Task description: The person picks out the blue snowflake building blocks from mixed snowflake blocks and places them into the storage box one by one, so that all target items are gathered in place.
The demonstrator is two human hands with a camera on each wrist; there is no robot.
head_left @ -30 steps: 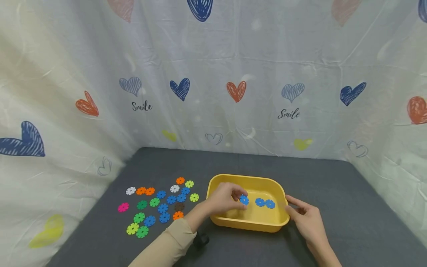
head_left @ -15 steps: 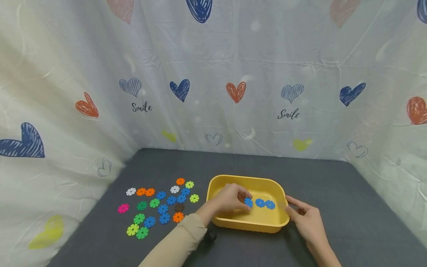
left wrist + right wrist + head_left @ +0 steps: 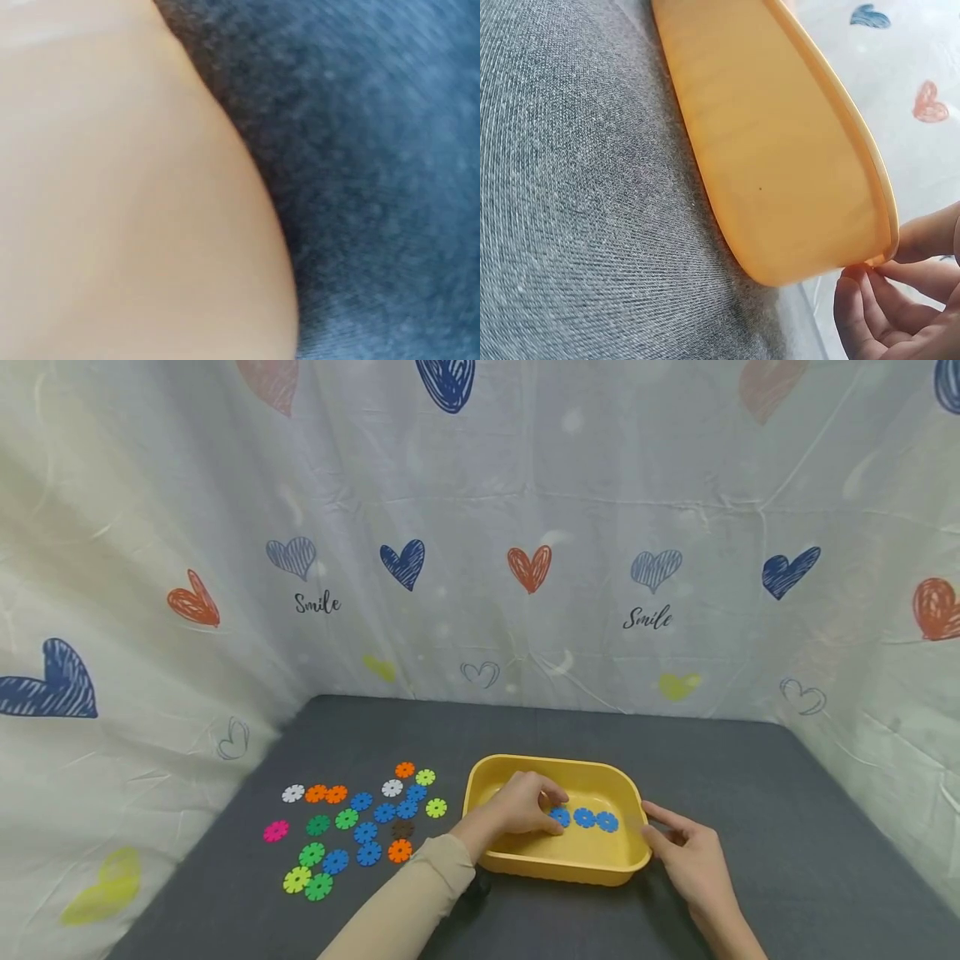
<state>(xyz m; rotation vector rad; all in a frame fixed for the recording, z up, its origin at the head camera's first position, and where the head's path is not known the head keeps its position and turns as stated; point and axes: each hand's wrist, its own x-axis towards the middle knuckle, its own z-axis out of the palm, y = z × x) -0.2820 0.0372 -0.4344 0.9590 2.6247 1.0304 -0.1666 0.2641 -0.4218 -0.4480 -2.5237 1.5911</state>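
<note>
My left hand (image 3: 517, 806) reaches over the near-left part of a yellow plastic basin (image 3: 562, 871). Between its thumb and index finger it pinches a blue notched disc (image 3: 560, 817), low in the basin. To the right of that disc, two more blue discs (image 3: 596, 819) lie side by side on the basin floor. My right hand (image 3: 693, 860) grips the basin's right end; the right wrist view shows its thumb and fingers (image 3: 904, 300) at the rim. The left wrist view holds only a blurred pale surface and dark cloth, with no fingers visible.
Left of the basin, several notched discs lie scattered on the dark cloth-covered table (image 3: 720, 777), among them a pink one (image 3: 276, 831), a brown one (image 3: 402, 828) and a white one (image 3: 293, 793). A heart-printed curtain (image 3: 465, 485) hangs behind and at the sides.
My left hand has moved slightly right and down with the blue disc, bringing it beside the two others in a row. The right hand stays at the basin's end.
</note>
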